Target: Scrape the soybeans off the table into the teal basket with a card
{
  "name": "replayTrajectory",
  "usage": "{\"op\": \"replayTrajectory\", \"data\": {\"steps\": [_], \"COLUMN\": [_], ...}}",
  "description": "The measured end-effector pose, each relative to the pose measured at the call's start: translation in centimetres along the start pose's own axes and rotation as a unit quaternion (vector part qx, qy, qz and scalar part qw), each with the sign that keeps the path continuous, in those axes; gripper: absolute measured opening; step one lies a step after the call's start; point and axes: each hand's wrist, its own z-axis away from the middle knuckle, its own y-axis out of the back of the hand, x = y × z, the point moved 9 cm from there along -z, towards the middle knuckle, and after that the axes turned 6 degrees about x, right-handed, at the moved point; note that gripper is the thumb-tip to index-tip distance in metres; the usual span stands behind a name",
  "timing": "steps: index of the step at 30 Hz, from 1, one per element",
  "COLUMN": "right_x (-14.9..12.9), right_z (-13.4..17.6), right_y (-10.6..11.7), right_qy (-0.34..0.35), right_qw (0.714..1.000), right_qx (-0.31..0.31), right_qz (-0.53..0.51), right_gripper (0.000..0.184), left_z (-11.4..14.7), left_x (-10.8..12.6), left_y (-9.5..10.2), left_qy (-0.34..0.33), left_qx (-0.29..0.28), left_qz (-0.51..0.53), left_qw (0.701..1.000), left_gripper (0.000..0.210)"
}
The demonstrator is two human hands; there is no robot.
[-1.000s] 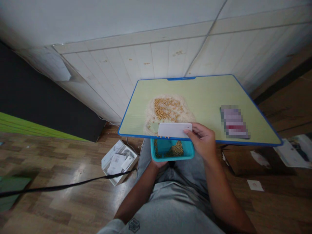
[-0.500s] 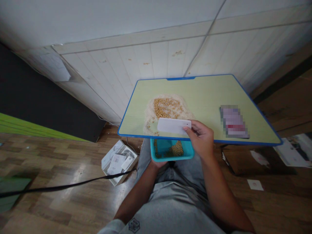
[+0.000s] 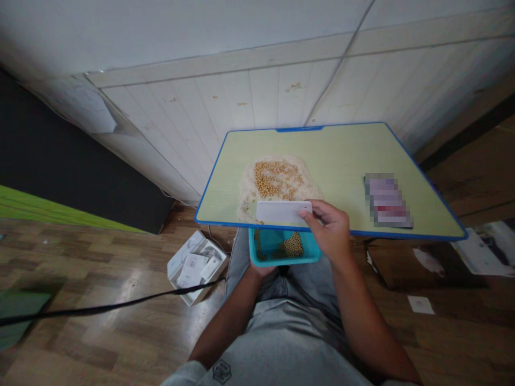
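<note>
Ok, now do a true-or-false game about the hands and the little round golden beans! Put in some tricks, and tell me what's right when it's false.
1. The right hand holds a flat white rectangular piece. True.
2. The rectangular turquoise tub has nothing in it. False: small round golden beans lie inside.
3. On the pale-green, blue-rimmed tabletop, fine pale grains surround a heap of round golden beans. True.
4. The left hand presses on that heap. False: it is at the tub's near edge, mostly hidden.
5. The blurred-out rectangular item lies to the right of the heap. True.
6. The tub sits on the tabletop. False: it is off it, by its near edge.
</note>
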Motion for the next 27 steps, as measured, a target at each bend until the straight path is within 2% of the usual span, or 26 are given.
{"op": "replayTrajectory", "data": {"steps": [5, 10, 13, 21, 24, 27], "right_x": [-0.1, -0.3, -0.4, -0.8, -0.6, -0.2], "right_z": [0.1, 0.0, 0.1, 0.9, 0.7, 0.2], "right_y": [0.3, 0.6, 0.1, -1.5, -0.7, 1.2], "right_qy": [0.001, 0.000, -0.001, -0.004, -0.004, -0.009], "right_qw": [1.000, 1.000, 1.000, 1.000, 1.000, 0.998], "right_qx": [-0.007, 0.019, 0.022, -0.005, 0.012, 0.054], "right_qz": [0.001, -0.001, -0.004, 0.003, 0.004, -0.007], "right_gripper": [0.030, 0.029, 0.030, 0.034, 0.031, 0.030], "left_z": [0.1, 0.6, 0.7, -0.5, -0.7, -0.9], "left_x": [-0.2, 0.0, 0.1, -0.2, 0.0, 0.1], "left_y": [0.1, -0.2, 0.0, 0.3, 1.0, 2.3], "left_qy": [0.007, 0.014, 0.019, -0.011, -0.023, -0.023], "left_qx": [0.020, 0.016, 0.028, 0.014, 0.014, 0.020], "left_qz": [0.009, 0.009, 0.017, 0.028, 0.028, 0.025], "left_qw": [1.000, 1.000, 0.999, 0.999, 0.999, 0.999], "left_gripper": [0.069, 0.075, 0.073, 0.072, 0.068, 0.069]}}
